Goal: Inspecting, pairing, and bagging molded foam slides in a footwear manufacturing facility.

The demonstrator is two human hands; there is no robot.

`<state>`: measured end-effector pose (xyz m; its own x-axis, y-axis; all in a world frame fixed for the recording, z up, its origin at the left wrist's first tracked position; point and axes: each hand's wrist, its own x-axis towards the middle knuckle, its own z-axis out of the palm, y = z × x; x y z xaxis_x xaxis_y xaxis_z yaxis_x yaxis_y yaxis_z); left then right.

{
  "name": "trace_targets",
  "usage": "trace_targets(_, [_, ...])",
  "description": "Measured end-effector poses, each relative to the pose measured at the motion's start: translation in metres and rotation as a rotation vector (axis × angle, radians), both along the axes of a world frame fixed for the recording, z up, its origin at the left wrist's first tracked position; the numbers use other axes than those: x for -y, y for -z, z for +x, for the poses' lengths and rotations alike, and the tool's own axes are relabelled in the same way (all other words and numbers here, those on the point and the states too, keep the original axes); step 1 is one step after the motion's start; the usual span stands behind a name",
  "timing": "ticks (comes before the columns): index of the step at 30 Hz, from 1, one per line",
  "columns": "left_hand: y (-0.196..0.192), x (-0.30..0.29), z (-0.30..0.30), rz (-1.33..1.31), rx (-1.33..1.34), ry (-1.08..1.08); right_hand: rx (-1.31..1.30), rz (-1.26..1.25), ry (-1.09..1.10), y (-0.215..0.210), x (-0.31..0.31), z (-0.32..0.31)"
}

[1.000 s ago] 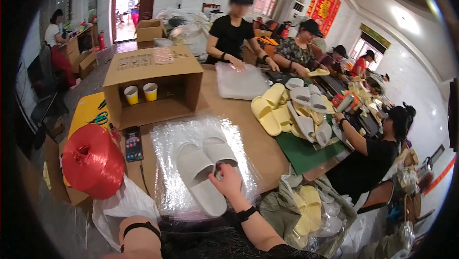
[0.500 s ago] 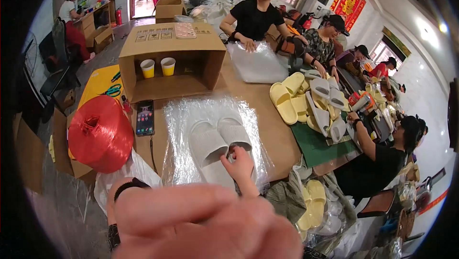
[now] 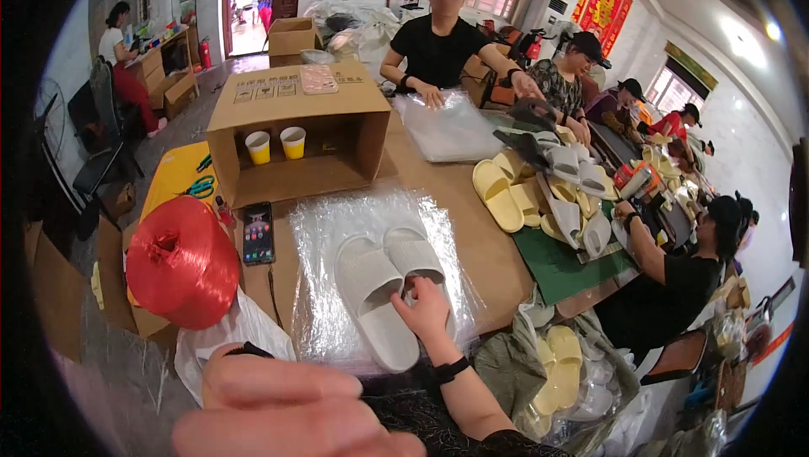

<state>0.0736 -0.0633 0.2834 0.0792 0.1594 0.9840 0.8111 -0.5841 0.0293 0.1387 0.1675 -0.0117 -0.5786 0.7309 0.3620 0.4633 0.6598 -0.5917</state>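
A pair of light grey slippers (image 3: 376, 309) lies side by side, toes away from me, on a stack of clear plastic bags (image 3: 316, 305). My right hand (image 3: 423, 307) reaches in from below. Its thumb and fingers close on the slippers where the two straps meet, with the fingertips partly hidden inside. Large and blurred, my left hand (image 3: 295, 406) is raised close in the foreground at the lower left. Its fingers overlap, and I cannot make out anything held in them.
An open cardboard box (image 3: 295, 107) holds two paper cups. Nearby are a phone (image 3: 259, 233), a red twine roll (image 3: 184, 263) and teal scissors (image 3: 200, 187). Yellow and grey slippers (image 3: 499, 196) pile at right. Across the table, a person (image 3: 440, 48) touches clear bags (image 3: 455, 132); others work beyond.
My left hand has moved lower and leftward, uncovering the slippers' heels and my right forearm. My right hand keeps its hold. The person opposite now stretches an arm toward dark slippers by the pile.
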Motion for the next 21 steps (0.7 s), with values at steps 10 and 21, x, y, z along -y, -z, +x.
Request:
trace_targets(10, [0.178,-0.063,-0.052,-0.827,0.081,-0.415,0.004,-0.017,0.024,0.002,-0.009,0.010])
trace_targets(21, [0.293,-0.065,-0.078,-1.112,0.365,-0.426,0.053,-0.070,0.021,-0.006,-0.009,0.011])
